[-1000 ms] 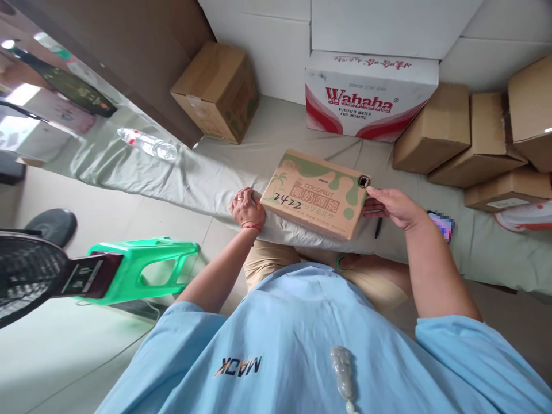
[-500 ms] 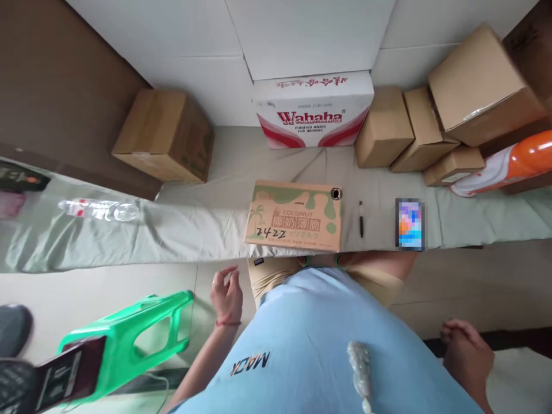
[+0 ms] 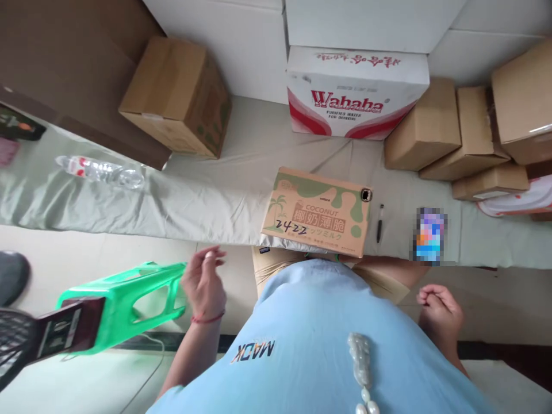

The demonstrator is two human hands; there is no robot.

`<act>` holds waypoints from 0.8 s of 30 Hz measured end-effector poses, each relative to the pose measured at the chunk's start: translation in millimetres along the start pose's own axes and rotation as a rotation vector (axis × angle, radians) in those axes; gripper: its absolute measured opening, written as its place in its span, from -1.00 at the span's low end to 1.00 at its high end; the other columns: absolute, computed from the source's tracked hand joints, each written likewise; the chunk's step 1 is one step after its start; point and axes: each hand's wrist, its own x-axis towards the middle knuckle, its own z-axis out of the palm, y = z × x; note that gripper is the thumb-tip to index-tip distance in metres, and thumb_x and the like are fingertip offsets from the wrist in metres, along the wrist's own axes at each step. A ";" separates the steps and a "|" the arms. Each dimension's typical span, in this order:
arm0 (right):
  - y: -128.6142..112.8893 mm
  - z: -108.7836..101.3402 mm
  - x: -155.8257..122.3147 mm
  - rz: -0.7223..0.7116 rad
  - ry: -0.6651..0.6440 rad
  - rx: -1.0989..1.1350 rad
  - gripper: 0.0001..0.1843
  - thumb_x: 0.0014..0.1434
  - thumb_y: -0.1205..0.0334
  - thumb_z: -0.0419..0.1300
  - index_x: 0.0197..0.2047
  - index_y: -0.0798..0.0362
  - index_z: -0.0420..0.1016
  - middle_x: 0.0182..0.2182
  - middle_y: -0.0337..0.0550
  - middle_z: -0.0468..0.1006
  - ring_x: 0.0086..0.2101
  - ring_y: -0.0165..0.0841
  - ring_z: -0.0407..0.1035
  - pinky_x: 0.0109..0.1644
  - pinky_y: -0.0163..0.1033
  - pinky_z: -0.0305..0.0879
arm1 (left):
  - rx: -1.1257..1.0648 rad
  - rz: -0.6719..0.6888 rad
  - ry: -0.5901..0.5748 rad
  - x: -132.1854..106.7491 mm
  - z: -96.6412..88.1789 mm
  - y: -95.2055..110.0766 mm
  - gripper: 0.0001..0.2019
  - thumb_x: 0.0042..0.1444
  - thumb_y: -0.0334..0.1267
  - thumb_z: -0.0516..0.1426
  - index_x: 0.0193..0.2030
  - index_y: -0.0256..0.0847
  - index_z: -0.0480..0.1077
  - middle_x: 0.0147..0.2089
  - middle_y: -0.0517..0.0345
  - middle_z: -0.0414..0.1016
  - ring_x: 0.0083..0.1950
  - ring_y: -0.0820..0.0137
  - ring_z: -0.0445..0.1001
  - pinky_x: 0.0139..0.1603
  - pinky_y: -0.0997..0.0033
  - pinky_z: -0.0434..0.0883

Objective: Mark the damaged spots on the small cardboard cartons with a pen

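My left hand (image 3: 203, 283) hangs in the air short of the table's front edge, near the green plastic stool. Its fingers are loosely bent and apart, with nothing in them. My right hand (image 3: 440, 313) is curled into a loose fist in front of my right side, and nothing shows in it. Between the two, on the cloth-covered table, lies a coconut snack carton (image 3: 321, 213) marked 2422, its front side at the edge. A black pen (image 3: 380, 223) and a phone with a blurred screen (image 3: 429, 236) lie to its right.
A white and red Wahaha water carton (image 3: 357, 95) stands at the back. One brown box (image 3: 181, 95) is at the left, several more (image 3: 422, 126) at the right. A clear bottle (image 3: 101, 171) lies on the left. A green stool (image 3: 116, 293) holds a dark racket-like thing (image 3: 60, 330).
The view has shifted, so the carton, pen and phone appear farther right. My left hand has risen and moved outward towards the stool; my right hand has come up and inward, closer to the table.
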 end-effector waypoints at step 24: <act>-70.1 122.0 56.8 0.230 -0.407 0.340 -0.57 0.15 -0.18 0.43 -0.06 -0.07 0.70 -0.23 -0.22 0.79 -0.02 -0.07 0.71 0.22 0.15 0.64 | -0.495 0.130 -1.076 12.8 67.9 37.9 -0.56 0.51 0.17 0.12 0.11 -0.01 0.73 0.31 0.00 0.68 0.39 0.04 0.61 0.74 -0.24 -0.07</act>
